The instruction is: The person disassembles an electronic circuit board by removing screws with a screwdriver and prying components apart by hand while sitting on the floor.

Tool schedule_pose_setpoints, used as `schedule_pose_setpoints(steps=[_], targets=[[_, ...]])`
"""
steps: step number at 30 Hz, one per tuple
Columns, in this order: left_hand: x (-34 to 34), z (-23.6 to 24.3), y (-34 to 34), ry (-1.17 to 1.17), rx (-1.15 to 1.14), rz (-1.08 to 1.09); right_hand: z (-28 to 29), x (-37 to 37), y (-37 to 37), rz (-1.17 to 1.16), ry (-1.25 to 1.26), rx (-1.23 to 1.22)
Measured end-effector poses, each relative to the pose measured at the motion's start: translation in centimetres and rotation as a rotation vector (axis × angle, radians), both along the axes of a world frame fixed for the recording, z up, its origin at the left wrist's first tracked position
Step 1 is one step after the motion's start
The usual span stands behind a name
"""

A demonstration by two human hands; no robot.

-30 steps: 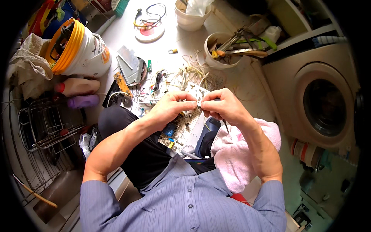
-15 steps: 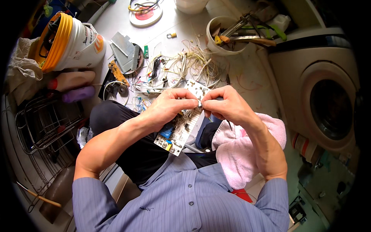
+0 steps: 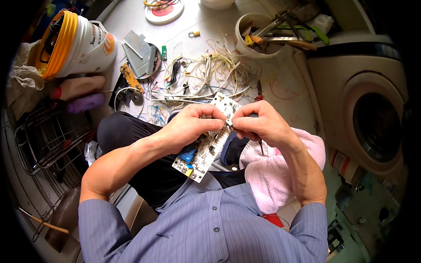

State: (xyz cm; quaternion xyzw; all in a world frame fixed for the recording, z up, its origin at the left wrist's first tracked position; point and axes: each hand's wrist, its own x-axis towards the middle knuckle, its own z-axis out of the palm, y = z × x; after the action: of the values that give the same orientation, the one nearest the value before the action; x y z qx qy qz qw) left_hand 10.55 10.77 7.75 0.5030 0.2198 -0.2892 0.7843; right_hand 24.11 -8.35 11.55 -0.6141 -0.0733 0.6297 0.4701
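Note:
A long white circuit board (image 3: pixel 205 158) slants above my lap, with a blue component (image 3: pixel 187 154) and a yellow one near its lower end. My left hand (image 3: pixel 198 122) is closed on the board's middle, thumb and forefinger pinched at a small pale part (image 3: pixel 229 122). On the other side of that part, my right hand (image 3: pixel 262 125) is closed, its thumb and fingertips almost meeting the left ones. Tucked in my right hand is a thin tool with a dark handle, probably a screwdriver (image 3: pixel 261 147); its slim shaft points down toward me. My fingers partly hide the small part.
Beyond the board lies a tangle of wires (image 3: pixel 219 72) on the floor, with grey metal pieces (image 3: pixel 139 55) to its left. A bucket of tools (image 3: pixel 245 50) stands far right, near a front-loading washer (image 3: pixel 324 79). A pink towel (image 3: pixel 280 175) lies beneath my right forearm.
The board has shifted slightly toward me and left. A small pale part shows more clearly between my fingertips. Both hands stay close together and closed.

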Motion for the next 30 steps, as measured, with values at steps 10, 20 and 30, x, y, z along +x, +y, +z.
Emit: schedule_pose_setpoints(steps=[10, 20, 30], targets=[[-0.3, 0.1, 0.2, 0.021, -0.035, -0.032, -0.5, -0.3, 0.4, 0.075, -0.005, -0.091], [-0.5, -0.2, 0.6, 0.071, -0.075, -0.051, -1.3, -0.4, 0.6, 0.099, -0.016, -0.126], [-0.5, -0.3, 0.7, 0.081, -0.043, -0.037, -1.4, -0.8, 0.9, 0.115, -0.053, -0.111]])
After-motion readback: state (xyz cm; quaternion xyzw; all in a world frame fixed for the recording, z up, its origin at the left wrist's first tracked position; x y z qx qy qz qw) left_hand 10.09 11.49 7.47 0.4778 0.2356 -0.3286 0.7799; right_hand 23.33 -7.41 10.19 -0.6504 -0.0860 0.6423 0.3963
